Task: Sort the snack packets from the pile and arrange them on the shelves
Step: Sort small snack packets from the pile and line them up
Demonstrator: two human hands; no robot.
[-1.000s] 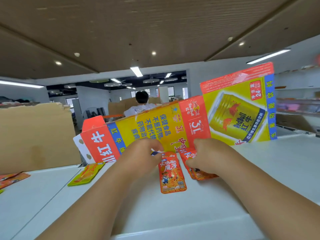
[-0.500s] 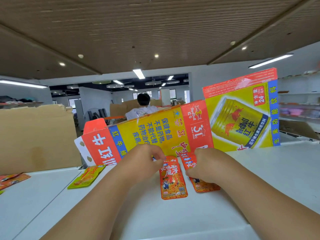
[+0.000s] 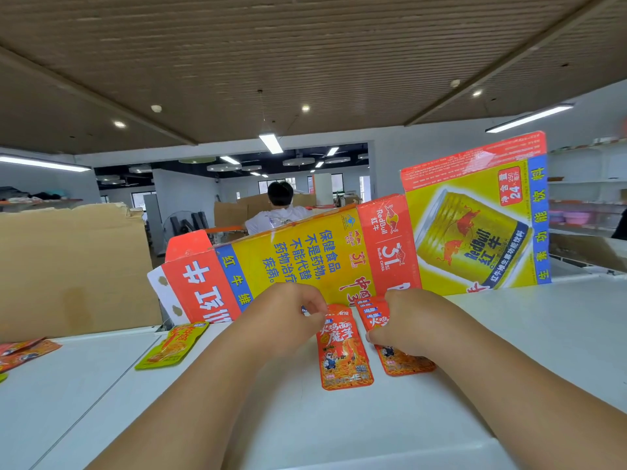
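- My left hand pinches the top edge of an orange foil snack packet, which lies flat on the white shelf top.
- My right hand grips a second orange foil packet just beside it, also flat.
- Behind both stands a flattened red-yellow drink carton.
- Well to the left lies a yellow-green snack packet.

Flattened Red Bull carton upright; brown cardboard left; person behind.
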